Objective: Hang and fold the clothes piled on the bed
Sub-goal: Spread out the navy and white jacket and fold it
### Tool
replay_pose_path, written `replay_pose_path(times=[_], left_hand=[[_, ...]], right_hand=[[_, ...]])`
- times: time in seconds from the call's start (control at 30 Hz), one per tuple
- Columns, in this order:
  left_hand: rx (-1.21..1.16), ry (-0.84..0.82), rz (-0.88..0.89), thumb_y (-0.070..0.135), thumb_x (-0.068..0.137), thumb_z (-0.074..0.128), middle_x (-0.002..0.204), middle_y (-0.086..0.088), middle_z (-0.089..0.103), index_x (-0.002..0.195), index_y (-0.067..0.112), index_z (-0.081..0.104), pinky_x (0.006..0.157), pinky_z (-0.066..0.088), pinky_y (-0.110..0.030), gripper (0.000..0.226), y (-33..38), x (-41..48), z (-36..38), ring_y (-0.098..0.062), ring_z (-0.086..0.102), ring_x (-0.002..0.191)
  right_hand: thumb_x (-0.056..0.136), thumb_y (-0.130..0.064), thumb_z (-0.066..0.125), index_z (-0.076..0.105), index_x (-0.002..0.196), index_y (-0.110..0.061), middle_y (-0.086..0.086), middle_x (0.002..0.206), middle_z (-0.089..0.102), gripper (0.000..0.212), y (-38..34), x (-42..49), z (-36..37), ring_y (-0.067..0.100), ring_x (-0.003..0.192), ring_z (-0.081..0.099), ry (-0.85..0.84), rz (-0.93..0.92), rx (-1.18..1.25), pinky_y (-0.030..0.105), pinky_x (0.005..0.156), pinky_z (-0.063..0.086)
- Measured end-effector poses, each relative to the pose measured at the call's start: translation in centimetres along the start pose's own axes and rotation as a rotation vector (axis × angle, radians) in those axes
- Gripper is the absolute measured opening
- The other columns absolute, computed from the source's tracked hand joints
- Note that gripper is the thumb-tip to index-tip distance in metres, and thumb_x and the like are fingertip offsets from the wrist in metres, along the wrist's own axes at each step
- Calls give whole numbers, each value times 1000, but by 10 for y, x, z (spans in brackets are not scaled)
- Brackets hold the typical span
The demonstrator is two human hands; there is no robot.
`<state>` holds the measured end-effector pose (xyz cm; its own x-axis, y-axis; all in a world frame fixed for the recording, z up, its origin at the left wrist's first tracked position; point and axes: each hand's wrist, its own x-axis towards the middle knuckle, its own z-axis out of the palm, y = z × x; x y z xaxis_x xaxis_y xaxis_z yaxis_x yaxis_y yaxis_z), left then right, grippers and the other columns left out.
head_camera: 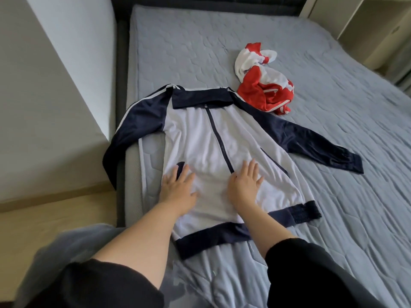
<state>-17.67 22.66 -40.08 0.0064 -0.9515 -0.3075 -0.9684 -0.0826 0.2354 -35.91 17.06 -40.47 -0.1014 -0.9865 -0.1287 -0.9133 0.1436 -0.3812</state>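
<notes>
A white zip jacket with navy sleeves, collar and hem [200,138] lies spread face up on the grey-blue quilted bed [333,196]. Its left sleeve hangs over the bed's left edge; its right sleeve stretches out to the right on the cover. My left hand [178,190] presses flat on the lower left front, fingers straight, beside a navy pocket trim. On the lower front just right of the zip my right hand [244,185] lies flat, fingers spread. A crumpled red and white garment [262,83] sits in a heap beyond the collar, to the right.
A white wall [55,96] and a strip of wooden floor [55,218] run along the bed's left side. The dark bed frame [121,85] borders the mattress. Pale furniture [378,30] stands at the far right corner.
</notes>
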Motion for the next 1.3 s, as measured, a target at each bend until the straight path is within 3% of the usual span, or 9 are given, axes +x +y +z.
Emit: replay_pose_path(times=[0.13,0.27,0.47,0.7,0.8,0.9,1.0,1.1,1.3], left_hand=[[-324,195,-217,29,97,42,160,-2,5,152,20,15,116,19,-43,62,-12,15,-14,-21,9,146],[-649,471,-456,23,94,51,138,-8,40,136,14,43,95,41,-39,44,-21,32,-26,-27,42,123],[-718,295,-658,25,91,52,84,-8,55,74,10,47,55,33,-29,24,-44,58,-41,-23,48,70],[-1084,341,-1028,12,91,47,114,-18,63,111,-1,65,71,40,-32,30,-56,58,-31,-37,59,103],[-1252,304,-1022,13,90,49,105,-18,65,98,0,67,74,49,-34,23,-65,62,-35,-33,62,94],[-2074,409,-815,10,94,48,94,-13,69,88,1,64,65,54,-28,20,-72,69,-52,-21,66,73],[-2544,440,-515,20,100,41,132,-14,53,134,-1,44,98,44,-37,40,-87,75,-69,-24,57,114],[-2850,558,-392,26,100,43,151,-14,33,149,5,21,114,25,-45,58,-113,80,-79,-29,34,139],[-3077,723,-435,35,92,59,104,-7,59,113,4,50,94,42,-38,39,-134,78,-89,-21,60,101]], right_hand=[[100,-31,24,4,153,-14,8,160,-8,59,-43,27,10,24,147,-12,-120,-99,-20,46,116,-8],[99,-35,25,5,152,-16,6,161,-6,60,-80,52,24,25,147,-11,-219,-142,-37,48,116,-6],[98,-36,30,10,152,-19,0,161,0,61,-124,75,44,20,147,-8,-326,-34,134,51,115,-4],[100,-34,23,-2,153,-17,-4,161,-7,61,-108,68,69,10,146,-10,-217,-48,107,42,117,-6],[98,-40,20,-8,152,-14,0,160,-11,66,-111,66,77,14,147,-12,-196,-61,-12,44,117,-8],[95,-46,19,-12,151,-12,4,160,-12,73,-112,64,80,18,147,-13,-173,-78,-120,45,117,-8],[94,-50,21,-13,151,-11,6,160,-11,77,-110,64,81,19,147,-13,-171,-96,-133,46,116,-8],[93,-51,21,-13,151,-12,6,160,-12,78,-110,68,83,19,146,-14,-206,-92,-154,47,116,-9],[94,-51,20,-17,150,-11,7,159,-18,78,-116,78,80,21,146,-18,-313,-47,-208,48,116,-9]])
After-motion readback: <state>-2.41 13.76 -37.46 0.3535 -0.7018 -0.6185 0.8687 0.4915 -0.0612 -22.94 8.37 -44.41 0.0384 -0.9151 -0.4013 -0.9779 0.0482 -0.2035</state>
